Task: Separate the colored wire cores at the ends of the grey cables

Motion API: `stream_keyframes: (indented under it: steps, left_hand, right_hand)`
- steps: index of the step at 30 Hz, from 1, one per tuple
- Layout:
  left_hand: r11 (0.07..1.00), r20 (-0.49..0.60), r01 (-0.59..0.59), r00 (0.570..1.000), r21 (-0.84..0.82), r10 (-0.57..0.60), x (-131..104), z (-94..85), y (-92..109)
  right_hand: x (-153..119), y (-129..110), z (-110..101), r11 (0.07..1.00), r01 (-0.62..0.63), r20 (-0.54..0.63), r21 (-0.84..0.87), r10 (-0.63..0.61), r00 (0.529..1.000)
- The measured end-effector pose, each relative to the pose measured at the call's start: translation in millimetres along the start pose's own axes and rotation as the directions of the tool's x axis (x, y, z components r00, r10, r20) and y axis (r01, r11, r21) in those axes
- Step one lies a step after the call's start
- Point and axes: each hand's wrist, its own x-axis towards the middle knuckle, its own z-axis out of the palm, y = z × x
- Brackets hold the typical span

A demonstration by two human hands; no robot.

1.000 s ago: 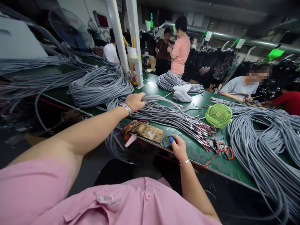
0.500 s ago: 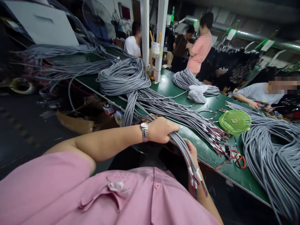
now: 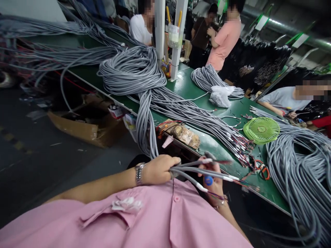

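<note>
A small bunch of grey cables [image 3: 191, 168] stretches rightward from my left hand [image 3: 157, 169], which is closed around it and wears a wristwatch. White sleeves and thin coloured wires show at the cable ends. My right hand [image 3: 216, 187] is at those ends, its fingers closed at the white-sleeved end of the upper cable. A round blue thing [image 3: 208, 180] shows against this palm; its kind is unclear. The cables partly cover the right fingers, and the wire tips are blurred. Behind, a thick row of grey cables [image 3: 186, 112] lies along the green table [image 3: 186, 77].
Coiled cables [image 3: 131, 74] lie at left and more cable [image 3: 292, 165] at right. A green fan [image 3: 261, 130] and orange-handled scissors [image 3: 263, 170] are on the table. A taped brown bundle [image 3: 184, 134] sits at its edge. An open carton [image 3: 74, 125] is below. Several people are beyond.
My left hand has moved left and down with the cables. Their ends have swung from hanging downward to pointing right and fanned apart. The right hand now shows beside them, with the blue thing visible.
</note>
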Motion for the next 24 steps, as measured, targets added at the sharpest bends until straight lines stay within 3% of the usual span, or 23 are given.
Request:
stream_keyframes:
  steps: [3, 7, 9, 13, 17, 19, 21, 24]
  left_hand:
    - [0.981, -0.032, 0.08, 0.996, -0.177, -0.087, -32, 0.1, -22]
    - [0.94, -0.136, 0.195, 0.961, -0.28, -0.24, -70, 2.6, -47]
    - [0.935, -0.179, 0.265, 0.934, -0.236, -0.31, -81, 9.7, -58]
    - [0.919, -0.249, 0.387, 0.885, -0.075, -0.393, -84, 35.5, -76]
    - [0.921, -0.284, 0.376, 0.876, -0.104, -0.39, -76, 57.7, -87]
    - [0.924, -0.241, 0.352, 0.893, -0.151, -0.38, -74, 58.4, -90]
    - [0.917, -0.127, 0.295, 0.933, -0.268, -0.337, -74, 49.9, -93]
    - [0.807, 0.112, 0.171, 0.985, -0.564, -0.131, -72, 27.9, -93]
  right_hand:
    - [8, -14, 22, 0.989, -0.02, 0.158, 0.144, -0.003, 0.987]
    - [29, -27, 62, 0.991, -0.049, 0.357, 0.121, 0.003, 0.934]
    - [42, -25, 85, 0.997, -0.022, 0.372, 0.077, -0.009, 0.928]
    - [63, -10, 126, 0.999, -0.009, 0.282, 0.035, -0.001, 0.959]
    - [73, 4, 149, 0.99, -0.068, 0.28, 0.122, 0.031, 0.96]
    - [72, 6, 151, 0.978, -0.127, 0.349, 0.166, 0.062, 0.935]
    - [70, 5, 149, 0.97, -0.17, 0.418, 0.171, 0.085, 0.905]
    - [65, 2, 144, 0.963, -0.182, 0.517, 0.197, 0.055, 0.854]
